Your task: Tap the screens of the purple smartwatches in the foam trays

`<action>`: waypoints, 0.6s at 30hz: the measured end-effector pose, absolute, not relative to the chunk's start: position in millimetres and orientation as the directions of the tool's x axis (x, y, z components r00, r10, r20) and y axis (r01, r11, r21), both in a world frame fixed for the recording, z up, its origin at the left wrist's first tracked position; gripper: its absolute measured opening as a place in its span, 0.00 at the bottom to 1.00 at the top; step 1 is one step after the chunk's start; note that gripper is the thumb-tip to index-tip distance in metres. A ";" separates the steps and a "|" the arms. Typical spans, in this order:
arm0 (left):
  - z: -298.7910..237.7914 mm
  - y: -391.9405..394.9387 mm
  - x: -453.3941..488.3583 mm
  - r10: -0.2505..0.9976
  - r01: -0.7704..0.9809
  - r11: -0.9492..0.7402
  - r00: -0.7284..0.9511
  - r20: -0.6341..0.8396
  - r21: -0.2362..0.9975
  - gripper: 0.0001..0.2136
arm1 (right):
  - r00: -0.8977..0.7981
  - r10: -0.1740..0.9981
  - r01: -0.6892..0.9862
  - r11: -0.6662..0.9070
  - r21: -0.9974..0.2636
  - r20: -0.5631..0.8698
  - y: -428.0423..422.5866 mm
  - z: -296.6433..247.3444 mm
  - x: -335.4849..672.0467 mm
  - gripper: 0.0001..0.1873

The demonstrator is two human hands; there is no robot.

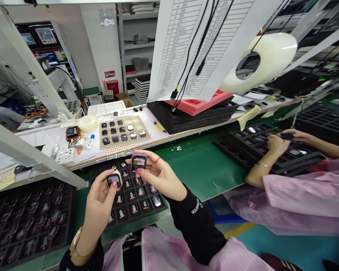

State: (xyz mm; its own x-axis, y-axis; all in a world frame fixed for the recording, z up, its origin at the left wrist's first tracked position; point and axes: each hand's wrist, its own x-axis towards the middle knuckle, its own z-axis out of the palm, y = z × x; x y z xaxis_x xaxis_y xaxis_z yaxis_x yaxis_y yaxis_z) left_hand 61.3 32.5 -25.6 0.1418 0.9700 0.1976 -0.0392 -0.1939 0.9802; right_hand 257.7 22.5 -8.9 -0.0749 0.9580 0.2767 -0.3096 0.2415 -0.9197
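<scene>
My left hand (100, 197) grips a smartwatch body with a pale case (118, 180), its screen lit and facing me. Between the thumb and fingers of my right hand (161, 175) is a second smartwatch body, with a purple case (139, 161); a green and red patch shows on its screen. Both are held close together over a black foam tray (155, 213). Rows of watch bodies with lit screens lie in that tray, partly hidden behind my hands.
A beige tray (147, 140) of watch bodies sits on the bench shelf. Another black tray (69, 226) lies at left. Hanging paper sheets (183, 49) and cables block the upper middle. At right, a co-worker's hands (279, 145) handle a dark item above stacked black trays.
</scene>
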 end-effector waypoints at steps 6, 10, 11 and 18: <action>-33.1 27.5 62.0 0.948 -0.108 -0.120 0.283 0.147 0.987 0.19 | -0.166 0.959 -0.341 0.164 -0.926 0.231 15.4 -31.6 247.5 0.25; -38.2 24.8 60.5 0.955 -0.091 -0.070 0.282 0.093 0.993 0.19 | -0.165 0.968 -0.371 0.115 -0.921 0.188 11.4 -43.2 243.1 0.24; -38.3 24.2 60.3 0.955 -0.085 -0.064 0.283 0.085 0.994 0.19 | -0.158 0.972 -0.371 0.103 -0.923 0.172 10.8 -44.7 242.5 0.23; -35.9 22.0 62.6 0.963 -0.076 -0.071 0.253 0.088 0.995 0.18 | -0.121 0.986 -0.350 0.061 -0.935 0.110 10.0 -47.6 239.4 0.22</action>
